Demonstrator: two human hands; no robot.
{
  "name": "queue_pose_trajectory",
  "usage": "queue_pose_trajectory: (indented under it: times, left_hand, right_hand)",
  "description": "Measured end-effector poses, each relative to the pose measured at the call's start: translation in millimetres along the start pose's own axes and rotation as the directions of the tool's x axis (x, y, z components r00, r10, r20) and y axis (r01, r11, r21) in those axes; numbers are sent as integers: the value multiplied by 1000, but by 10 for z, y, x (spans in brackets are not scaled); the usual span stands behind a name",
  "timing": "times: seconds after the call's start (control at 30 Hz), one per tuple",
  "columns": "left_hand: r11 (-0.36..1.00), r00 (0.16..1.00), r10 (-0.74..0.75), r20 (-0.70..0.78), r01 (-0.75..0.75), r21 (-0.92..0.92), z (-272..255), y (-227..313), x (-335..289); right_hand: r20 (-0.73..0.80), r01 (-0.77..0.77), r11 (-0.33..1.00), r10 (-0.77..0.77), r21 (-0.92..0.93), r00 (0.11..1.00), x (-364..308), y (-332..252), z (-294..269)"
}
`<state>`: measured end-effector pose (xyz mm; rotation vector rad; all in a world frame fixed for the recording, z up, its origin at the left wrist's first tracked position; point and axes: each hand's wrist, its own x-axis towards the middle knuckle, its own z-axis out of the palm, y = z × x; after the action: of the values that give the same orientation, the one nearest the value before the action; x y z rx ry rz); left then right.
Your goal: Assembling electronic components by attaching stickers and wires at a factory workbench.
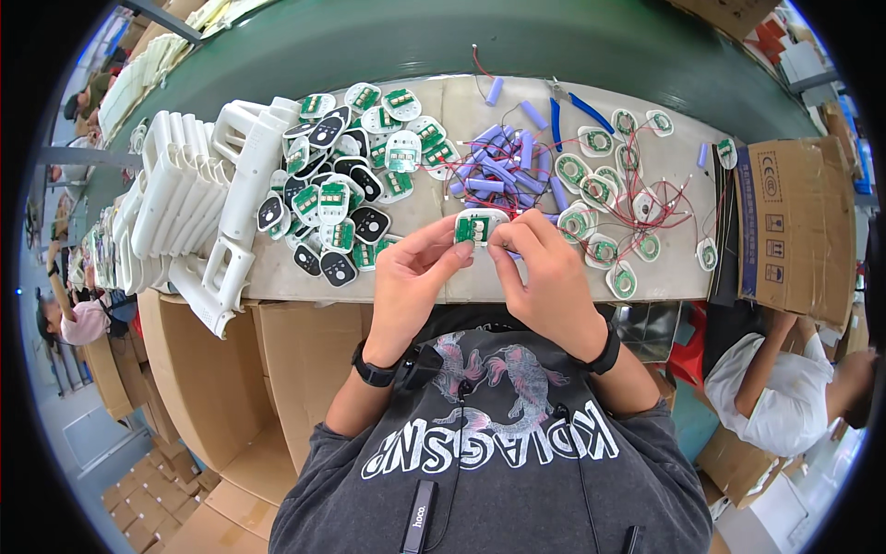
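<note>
Now my left hand (406, 282) pinches a white-cased circuit board (474, 228), just nearside of the purple cylinders (498, 171); my right hand (552, 282) meets its edge, whether gripping I cannot tell.

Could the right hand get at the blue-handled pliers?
Probably yes: nothing seems to lie on the pliers, though the right hand, close to the circuit board, would reach over purple cylinders.

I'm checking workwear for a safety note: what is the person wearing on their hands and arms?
The left hand and right hand wear no gloves. A black band circles the left wrist; a second black band circles the right. The shirt's sleeves are short and dark grey.
</note>
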<state>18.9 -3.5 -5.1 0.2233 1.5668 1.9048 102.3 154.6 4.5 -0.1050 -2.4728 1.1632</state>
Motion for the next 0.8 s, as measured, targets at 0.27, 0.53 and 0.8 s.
queue_pose_trajectory:
  times: [0.27,0.53,0.8]
  left_hand:
    - [966,996,90,20,-92,240,31,-10,-17]
    - [994,998,53,-25,-50,101,9,-71,36]
    - [990,999,32,-7,-30,137,43,-78,25]
  right_hand:
    - [46,-132,991,131,20,990,-2,-4,-22]
    - [-7,-53,998,53,-24,999,5,13,16]
    - [77,-93,995,91,25,993,16,50,-34]
